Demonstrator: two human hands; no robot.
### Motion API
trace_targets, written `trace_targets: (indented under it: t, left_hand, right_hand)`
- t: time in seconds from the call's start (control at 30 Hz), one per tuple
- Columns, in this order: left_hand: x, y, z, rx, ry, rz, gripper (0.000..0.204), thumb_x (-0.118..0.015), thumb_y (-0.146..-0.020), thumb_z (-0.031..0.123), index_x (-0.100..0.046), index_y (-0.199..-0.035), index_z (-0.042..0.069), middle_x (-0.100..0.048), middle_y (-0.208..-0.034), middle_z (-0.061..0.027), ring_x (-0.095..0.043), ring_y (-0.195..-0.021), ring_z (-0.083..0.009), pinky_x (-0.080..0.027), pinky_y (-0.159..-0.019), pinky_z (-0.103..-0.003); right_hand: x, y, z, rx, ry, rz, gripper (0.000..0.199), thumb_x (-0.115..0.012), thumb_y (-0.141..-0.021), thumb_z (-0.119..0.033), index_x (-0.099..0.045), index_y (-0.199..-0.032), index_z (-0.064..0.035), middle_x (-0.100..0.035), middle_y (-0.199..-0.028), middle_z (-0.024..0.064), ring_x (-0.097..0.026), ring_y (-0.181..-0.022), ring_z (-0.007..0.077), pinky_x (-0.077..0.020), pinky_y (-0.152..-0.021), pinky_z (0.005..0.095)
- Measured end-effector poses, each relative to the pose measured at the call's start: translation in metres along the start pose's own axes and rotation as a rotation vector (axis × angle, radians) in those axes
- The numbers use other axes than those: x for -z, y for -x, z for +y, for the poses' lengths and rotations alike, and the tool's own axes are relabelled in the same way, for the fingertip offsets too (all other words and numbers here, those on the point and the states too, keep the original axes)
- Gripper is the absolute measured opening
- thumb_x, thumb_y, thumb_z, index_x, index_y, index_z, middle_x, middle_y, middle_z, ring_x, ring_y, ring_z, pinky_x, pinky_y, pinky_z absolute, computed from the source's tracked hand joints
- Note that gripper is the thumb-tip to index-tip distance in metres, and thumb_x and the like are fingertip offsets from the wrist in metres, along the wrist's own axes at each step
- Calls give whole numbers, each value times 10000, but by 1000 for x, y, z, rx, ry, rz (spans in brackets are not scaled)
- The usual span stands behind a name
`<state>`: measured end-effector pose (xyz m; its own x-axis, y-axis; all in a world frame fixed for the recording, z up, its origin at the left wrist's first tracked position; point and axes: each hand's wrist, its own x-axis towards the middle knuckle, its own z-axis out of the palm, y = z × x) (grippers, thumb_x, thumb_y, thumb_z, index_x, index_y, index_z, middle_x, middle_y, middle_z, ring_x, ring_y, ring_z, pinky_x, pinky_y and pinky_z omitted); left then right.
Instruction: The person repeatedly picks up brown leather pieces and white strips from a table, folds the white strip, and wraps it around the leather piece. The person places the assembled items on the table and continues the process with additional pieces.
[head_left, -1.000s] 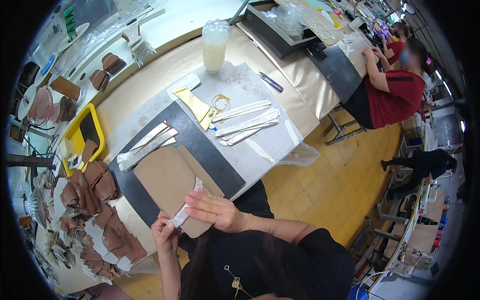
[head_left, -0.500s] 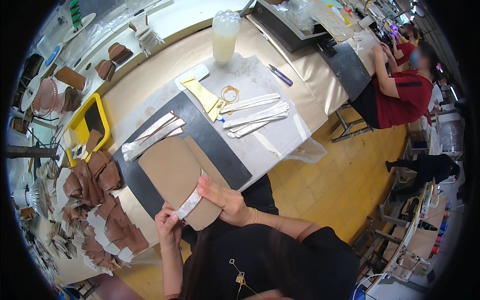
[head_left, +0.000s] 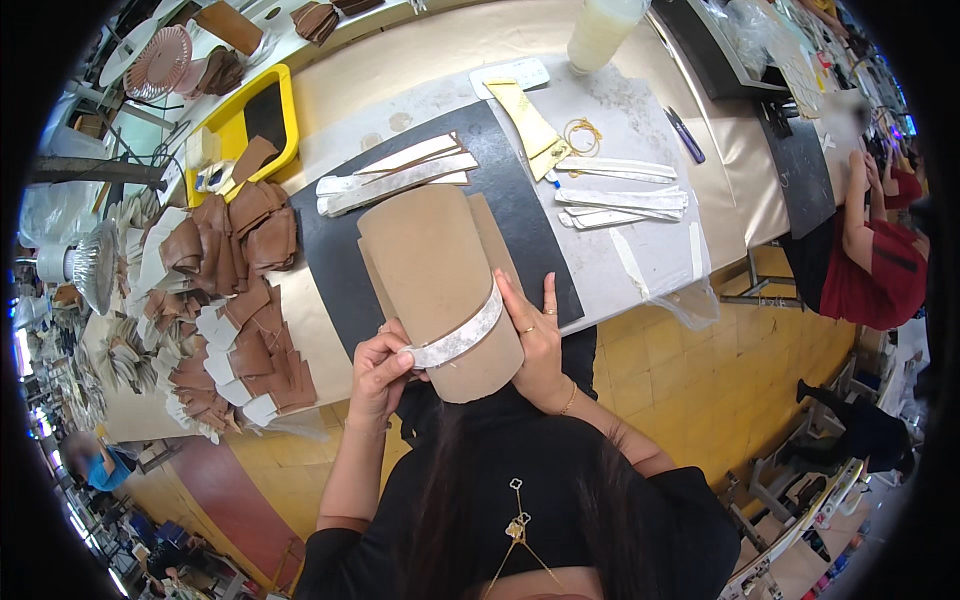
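Note:
A curved tan panel [head_left: 425, 250], like leather or board, is held tilted over the near edge of the black mat [head_left: 335, 245]. Another tan piece shows behind it. A narrow whitish strip [head_left: 465, 335] bends across the panel's lower part. My left hand [head_left: 380, 370] pinches the strip's left end between thumb and fingers at the panel's edge. My right hand [head_left: 535, 345] grips the panel's right side, a fingertip by the strip's right end and another finger raised apart. Some of its fingers are hidden behind the panel. More pale strips [head_left: 400, 180] lie on the mat beyond.
Brown and white cut pieces [head_left: 240, 340] are heaped at left, beside a yellow tray [head_left: 290, 120]. On the right lie whitish strips [head_left: 625, 205], a yellow packet [head_left: 525, 120], rubber bands [head_left: 582, 137] and a purple-handled tool [head_left: 685, 135]. A bottle [head_left: 605, 35] stands behind; a co-worker [head_left: 875, 260] sits far right.
My right hand has moved from the strip's front to the panel's right edge. The strip's right end is now uncovered. My view has turned, so the table appears shifted to the right.

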<state>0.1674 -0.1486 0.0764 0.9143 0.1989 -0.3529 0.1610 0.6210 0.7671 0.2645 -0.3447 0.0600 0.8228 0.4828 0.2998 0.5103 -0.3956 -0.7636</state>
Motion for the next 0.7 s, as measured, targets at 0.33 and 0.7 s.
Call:
trace_targets:
  t: [0.33,0.7]
  left_hand:
    - [-1,1,6,7,41,13,170,-675,-830,127,-607,-797,-26,-498,-895,-86,-592,-738,-176,-568,-621,-293]
    - [-65,-35,109,-373,-461,-245,235,-751,-771,196,-686,-842,-19,-564,-878,-111,-535,-692,-139,-439,-586,-231]
  right_hand:
    - [8,-4,2,-70,159,-223,750,-692,-779,-221,-345,-1402,11,-360,-1455,173,-158,-1422,381,3,-1115,594]
    - [99,-31,16,-98,342,-589,967,-802,-642,-410,-343,-1437,-105,-111,-1557,167,2,-1422,448,-62,-1097,640]
